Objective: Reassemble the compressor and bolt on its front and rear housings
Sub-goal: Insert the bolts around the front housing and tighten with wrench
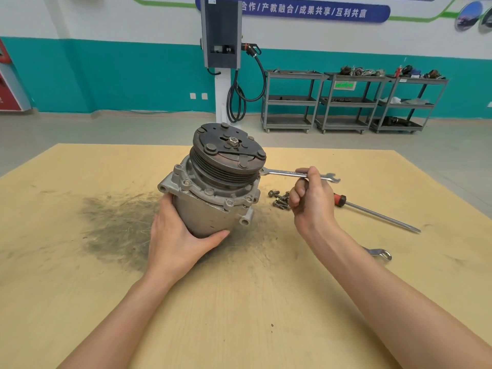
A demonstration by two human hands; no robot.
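Front housing seated on compressor (pixel 213 198), steadied in left grip (pixel 175 241); right grip (pixel 310 198) wrapped round wrench (pixel 298 174), tightening; spare bolts (pixel 281 201) waiting on worktop (pixel 80 262).

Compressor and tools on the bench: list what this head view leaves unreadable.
- Spanner ring end: tucked behind the pulley, so the bolt it sits on is hidden.
- Compressor rear housing: faces the table, covered by the left hand.
- Second spanner: mostly behind the right forearm.
- Loose bolts: partly behind the right hand, uncountable.

Grey compressor (pixel 213 193) upright on table, dark pulley up; loose bolts (pixel 279 201) just beside, at right.
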